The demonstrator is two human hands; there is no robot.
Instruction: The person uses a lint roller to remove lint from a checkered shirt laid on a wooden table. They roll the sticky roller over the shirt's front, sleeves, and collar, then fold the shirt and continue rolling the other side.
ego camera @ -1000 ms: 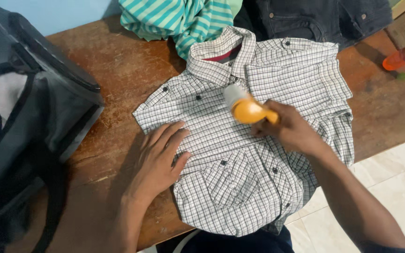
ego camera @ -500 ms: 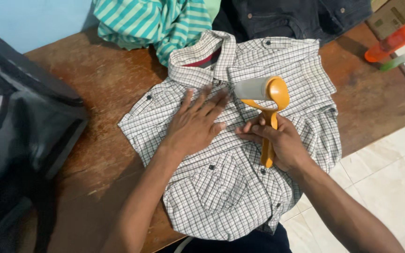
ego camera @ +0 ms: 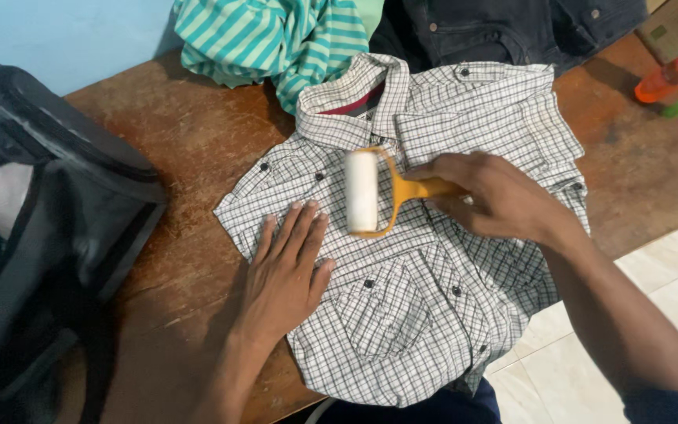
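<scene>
A white checked shirt (ego camera: 425, 314) lies folded on a brown wooden table (ego camera: 190, 141), collar toward the far side. My right hand (ego camera: 496, 196) grips the orange handle of a lint roller (ego camera: 370, 192), whose white roll rests on the shirt's chest, left of the button line. My left hand (ego camera: 284, 271) presses flat on the shirt's left part, fingers spread, just below and left of the roll.
A dark grey bag (ego camera: 33, 228) stands on the table's left. A teal striped garment (ego camera: 276, 35) and dark jeans (ego camera: 504, 27) lie beyond the collar. An orange bottle (ego camera: 672, 71) sits at the far right. White floor tiles (ego camera: 668, 283) show on the right.
The lint roller has turned and moved left, from the shirt's right chest to the left of the buttons. My left hand slid from under the collar down to the shirt's lower left.
</scene>
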